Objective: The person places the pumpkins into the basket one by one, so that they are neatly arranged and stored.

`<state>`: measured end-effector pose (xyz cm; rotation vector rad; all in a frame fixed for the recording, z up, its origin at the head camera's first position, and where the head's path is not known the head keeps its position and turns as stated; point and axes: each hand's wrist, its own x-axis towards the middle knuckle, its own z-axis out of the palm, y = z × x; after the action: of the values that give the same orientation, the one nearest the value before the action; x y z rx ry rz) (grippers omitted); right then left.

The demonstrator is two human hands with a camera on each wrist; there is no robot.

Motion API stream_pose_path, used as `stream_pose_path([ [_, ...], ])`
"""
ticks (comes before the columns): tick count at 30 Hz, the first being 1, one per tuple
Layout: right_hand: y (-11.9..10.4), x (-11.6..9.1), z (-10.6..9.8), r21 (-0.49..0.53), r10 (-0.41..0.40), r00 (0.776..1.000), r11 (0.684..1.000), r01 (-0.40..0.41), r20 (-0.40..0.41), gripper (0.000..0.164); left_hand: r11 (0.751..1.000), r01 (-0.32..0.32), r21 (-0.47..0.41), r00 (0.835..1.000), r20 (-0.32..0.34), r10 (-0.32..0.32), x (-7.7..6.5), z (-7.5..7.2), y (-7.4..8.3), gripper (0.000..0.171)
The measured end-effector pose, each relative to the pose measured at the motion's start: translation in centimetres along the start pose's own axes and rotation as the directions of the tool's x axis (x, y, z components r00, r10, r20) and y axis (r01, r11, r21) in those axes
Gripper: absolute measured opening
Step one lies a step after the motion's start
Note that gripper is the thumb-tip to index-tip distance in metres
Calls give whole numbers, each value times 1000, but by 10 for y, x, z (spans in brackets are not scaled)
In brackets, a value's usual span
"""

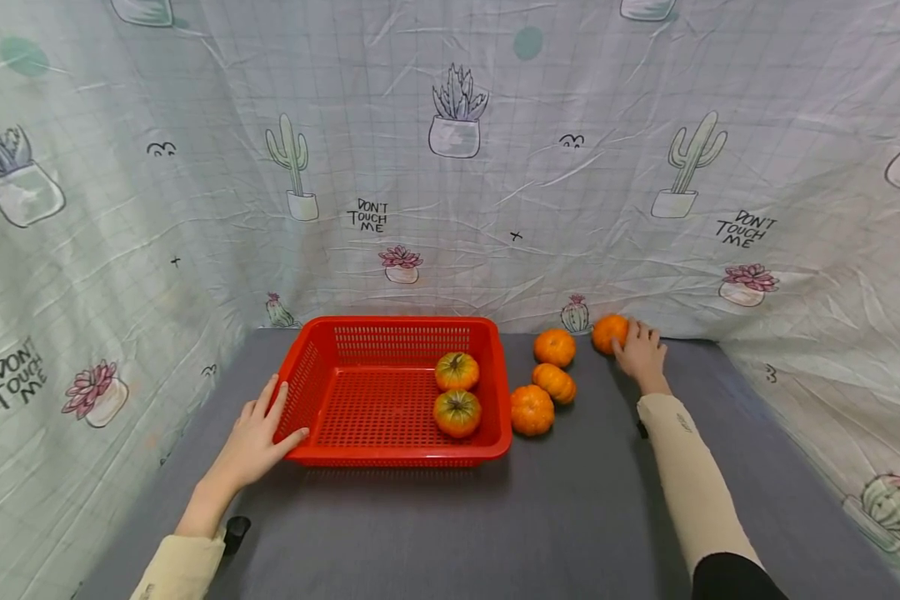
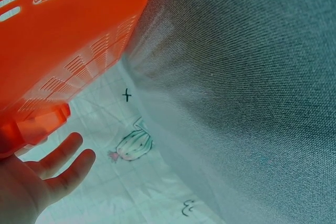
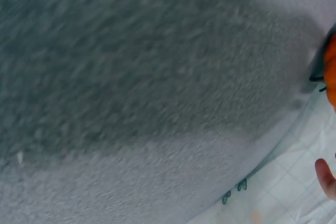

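Note:
A red plastic basket (image 1: 390, 452) stands on the grey table, with two green-and-orange small pumpkins (image 1: 457, 372) inside at its right. My left hand (image 1: 253, 442) rests at its near left corner, thumb over the rim and fingers spread along the left side. In the left wrist view, two fingers (image 2: 71, 169) stick out past the basket's rim. At the back right, my right hand (image 1: 642, 357) is at the right side of an orange pumpkin (image 1: 609, 333), fingertips right at its skin. Only a fingertip (image 3: 325, 178) and an edge of that pumpkin (image 3: 331, 72) show in the right wrist view.
Between the basket and my right hand sit three more orange pumpkins (image 1: 554, 383), close together. A pale curtain (image 1: 495, 183) printed with cacti hangs behind and along both sides of the table (image 1: 435, 533).

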<state>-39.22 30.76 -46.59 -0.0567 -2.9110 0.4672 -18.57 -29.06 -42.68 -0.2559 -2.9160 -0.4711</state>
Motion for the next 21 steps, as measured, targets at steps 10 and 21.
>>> stream_pose_path([
  [10, -13, 3, 6, -31, 5, 1000, 1000, -4, 28, 60, 1000, -4, -1, 1000, 0, 4, 0, 0, 0, 81],
  [21, -21, 2, 5, -44, -50, 998, 998, 48, -34, 57, 1000, -5, -3, 1000, -11, 5, -2, -2, 1, 80],
])
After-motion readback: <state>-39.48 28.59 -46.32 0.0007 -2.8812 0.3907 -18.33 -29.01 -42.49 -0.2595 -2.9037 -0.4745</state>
